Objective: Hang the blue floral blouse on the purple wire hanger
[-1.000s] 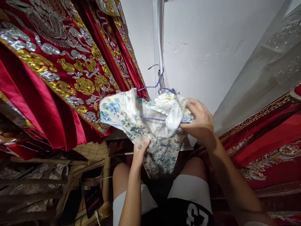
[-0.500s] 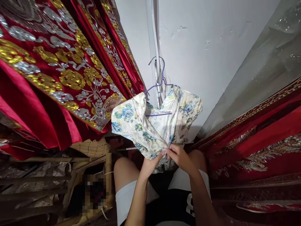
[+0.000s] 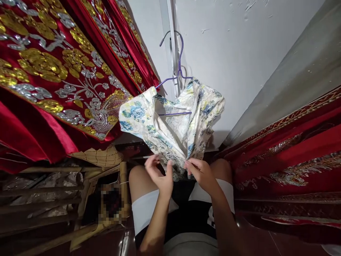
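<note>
Purple hanger (image 3: 179,73); floral garment (image 3: 157,137) draped directly on it.

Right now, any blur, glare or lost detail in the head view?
Head view: left hand slightly blurred; sequins glinting on the red cloth at left; shadow on the white wall beside the floral garment; bamboo frame at lower left dim, a pixelated patch hiding detail there.

The shirt (image 3: 138,113) is cream, printed with blue, green and yellow flowers. The hanger (image 3: 179,72) is purple, the wall (image 3: 234,60) white. The left drape (image 3: 77,76) is red, worked with gold and silver blossoms; the right drape (image 3: 317,147) is red with silver sequins. The shorts (image 3: 195,217) are black with white bands.
</note>
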A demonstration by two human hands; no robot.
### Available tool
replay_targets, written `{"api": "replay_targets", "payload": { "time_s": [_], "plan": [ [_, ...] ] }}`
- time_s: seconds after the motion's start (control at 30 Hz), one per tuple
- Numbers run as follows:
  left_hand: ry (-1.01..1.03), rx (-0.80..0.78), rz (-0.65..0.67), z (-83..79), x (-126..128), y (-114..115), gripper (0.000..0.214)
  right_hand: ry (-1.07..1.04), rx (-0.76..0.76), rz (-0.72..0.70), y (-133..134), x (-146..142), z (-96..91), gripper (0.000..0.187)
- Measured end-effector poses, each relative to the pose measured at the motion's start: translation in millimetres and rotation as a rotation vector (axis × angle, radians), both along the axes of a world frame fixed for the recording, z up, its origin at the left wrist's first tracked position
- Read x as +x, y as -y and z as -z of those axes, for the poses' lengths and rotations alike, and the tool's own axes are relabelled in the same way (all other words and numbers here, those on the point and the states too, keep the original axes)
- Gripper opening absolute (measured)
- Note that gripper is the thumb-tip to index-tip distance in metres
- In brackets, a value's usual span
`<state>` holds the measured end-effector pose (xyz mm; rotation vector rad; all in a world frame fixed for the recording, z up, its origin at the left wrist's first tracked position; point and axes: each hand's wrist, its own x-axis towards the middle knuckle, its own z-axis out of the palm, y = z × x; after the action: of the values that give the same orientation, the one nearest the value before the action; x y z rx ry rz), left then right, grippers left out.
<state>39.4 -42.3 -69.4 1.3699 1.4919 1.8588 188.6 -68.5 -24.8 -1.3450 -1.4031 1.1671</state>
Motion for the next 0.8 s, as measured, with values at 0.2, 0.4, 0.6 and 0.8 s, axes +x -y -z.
{"api": "replay_targets", "payload": {
  "time_s": [0.2, 0.4, 0.6, 0.8],
  "plan": [
    [-0.083, -0.068, 0.435, 15.3, 17.7, 3.6, 0.017, -0.071, -0.020, -0.011, -0.6, -7.9, 2.6, 0.030],
    [-0.056, -0.142, 0.514, 9.4, 18.6, 0.7, 0.010, -0.122, -0.032, 0.013, -0.5, -8.6, 4.2, 0.033],
    [-0.018, -0.138, 0.456, 9.1, 21.6, -1.1, 0.017, -0.192, -0.075, -0.009, -1.7, -14.5, 4.1, 0.031],
    [-0.138, -0.092, 0.579, -3.0, 21.5, 3.2, 0.010, -0.545, -0.086, 0.109, -3.9, -9.3, -4.3, 0.030]
  ]
}}
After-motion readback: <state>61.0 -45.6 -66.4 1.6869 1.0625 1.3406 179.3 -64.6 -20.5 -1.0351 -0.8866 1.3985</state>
